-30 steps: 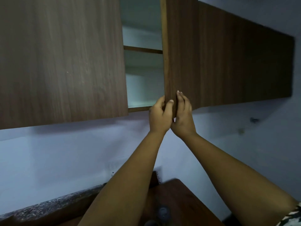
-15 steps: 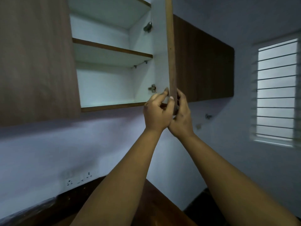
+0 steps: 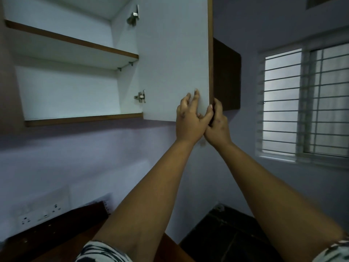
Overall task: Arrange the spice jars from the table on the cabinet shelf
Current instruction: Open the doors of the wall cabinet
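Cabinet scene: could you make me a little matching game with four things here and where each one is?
Things:
1. door
2. hinge
3. window
4. sockets

Places:
A. low on the left wall
B. far right
C. held at its lower corner by both hands
D. inside the cabinet, above the bottom shelf

Pairs: 1-C, 2-D, 3-B, 4-A

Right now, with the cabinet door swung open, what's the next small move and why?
Probably let go of the door and reach down for a jar. The door stands wide, both shelves show bare, and the left hand and right hand hold only the door's lower corner. No jar is in view.
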`<action>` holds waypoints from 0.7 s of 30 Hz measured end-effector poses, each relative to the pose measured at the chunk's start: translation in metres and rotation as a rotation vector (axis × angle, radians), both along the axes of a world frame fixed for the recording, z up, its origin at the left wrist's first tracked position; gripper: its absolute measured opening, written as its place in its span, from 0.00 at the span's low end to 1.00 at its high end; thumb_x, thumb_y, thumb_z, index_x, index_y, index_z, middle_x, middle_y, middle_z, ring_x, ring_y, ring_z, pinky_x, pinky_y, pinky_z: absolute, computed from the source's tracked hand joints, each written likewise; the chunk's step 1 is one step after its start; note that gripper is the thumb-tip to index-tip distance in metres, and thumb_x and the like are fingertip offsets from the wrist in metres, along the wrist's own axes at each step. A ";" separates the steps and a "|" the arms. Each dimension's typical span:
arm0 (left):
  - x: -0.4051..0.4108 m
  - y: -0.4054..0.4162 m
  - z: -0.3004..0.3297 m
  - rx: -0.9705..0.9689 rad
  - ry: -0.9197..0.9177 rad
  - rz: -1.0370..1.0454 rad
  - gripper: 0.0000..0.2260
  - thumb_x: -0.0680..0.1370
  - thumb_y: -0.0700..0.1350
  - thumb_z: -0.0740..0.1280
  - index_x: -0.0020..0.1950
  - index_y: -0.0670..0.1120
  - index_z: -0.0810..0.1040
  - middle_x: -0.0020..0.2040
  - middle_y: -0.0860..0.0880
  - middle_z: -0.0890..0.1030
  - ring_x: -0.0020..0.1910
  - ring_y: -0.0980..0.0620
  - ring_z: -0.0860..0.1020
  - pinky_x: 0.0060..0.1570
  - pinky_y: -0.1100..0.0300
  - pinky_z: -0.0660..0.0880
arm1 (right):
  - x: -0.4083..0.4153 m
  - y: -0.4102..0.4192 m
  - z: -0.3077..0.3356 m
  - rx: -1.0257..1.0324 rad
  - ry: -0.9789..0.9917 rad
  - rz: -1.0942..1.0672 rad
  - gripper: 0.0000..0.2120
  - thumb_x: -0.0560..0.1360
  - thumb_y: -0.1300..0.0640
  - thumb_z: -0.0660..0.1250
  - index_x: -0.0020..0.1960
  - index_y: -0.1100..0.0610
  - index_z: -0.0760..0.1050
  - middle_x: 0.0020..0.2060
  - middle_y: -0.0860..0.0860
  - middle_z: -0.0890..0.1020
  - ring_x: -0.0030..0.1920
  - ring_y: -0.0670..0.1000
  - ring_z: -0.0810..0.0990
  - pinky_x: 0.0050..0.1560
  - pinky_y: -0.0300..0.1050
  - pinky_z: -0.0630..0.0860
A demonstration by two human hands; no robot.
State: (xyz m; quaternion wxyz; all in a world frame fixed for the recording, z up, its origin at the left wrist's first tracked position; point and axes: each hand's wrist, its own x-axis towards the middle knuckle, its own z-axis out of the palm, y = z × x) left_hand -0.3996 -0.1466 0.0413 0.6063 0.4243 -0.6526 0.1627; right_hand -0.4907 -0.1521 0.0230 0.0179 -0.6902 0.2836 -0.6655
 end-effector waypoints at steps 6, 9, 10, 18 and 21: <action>-0.044 -0.035 0.010 0.186 -0.098 0.079 0.32 0.80 0.60 0.60 0.80 0.50 0.55 0.78 0.43 0.57 0.76 0.44 0.58 0.71 0.52 0.63 | -0.046 -0.033 0.009 0.199 0.018 -0.089 0.30 0.79 0.56 0.64 0.76 0.61 0.56 0.62 0.57 0.77 0.59 0.54 0.78 0.50 0.38 0.72; -0.065 -0.054 0.012 0.255 -0.150 0.141 0.33 0.80 0.61 0.59 0.80 0.50 0.51 0.79 0.41 0.54 0.76 0.42 0.57 0.71 0.51 0.64 | -0.064 -0.053 0.009 0.275 0.029 -0.112 0.29 0.80 0.59 0.62 0.77 0.60 0.54 0.65 0.58 0.75 0.62 0.55 0.76 0.54 0.38 0.71; -0.071 -0.059 0.013 0.271 -0.159 0.152 0.33 0.80 0.60 0.58 0.80 0.49 0.51 0.79 0.41 0.53 0.76 0.42 0.56 0.70 0.50 0.65 | -0.068 -0.058 0.009 0.287 0.027 -0.111 0.29 0.80 0.59 0.61 0.77 0.60 0.54 0.66 0.58 0.74 0.63 0.55 0.75 0.54 0.38 0.70; -0.077 -0.068 0.008 0.244 -0.146 0.207 0.32 0.81 0.61 0.57 0.80 0.51 0.50 0.79 0.42 0.53 0.77 0.43 0.53 0.72 0.52 0.61 | -0.071 -0.071 0.003 0.266 -0.003 -0.065 0.29 0.80 0.57 0.62 0.77 0.58 0.53 0.66 0.56 0.74 0.60 0.50 0.75 0.51 0.33 0.70; -0.071 -0.065 0.007 0.218 -0.150 0.195 0.32 0.81 0.61 0.57 0.80 0.51 0.52 0.79 0.43 0.54 0.77 0.45 0.54 0.72 0.53 0.62 | -0.060 -0.071 0.000 0.124 -0.110 -0.174 0.30 0.80 0.55 0.62 0.78 0.56 0.53 0.72 0.55 0.64 0.69 0.53 0.67 0.66 0.43 0.69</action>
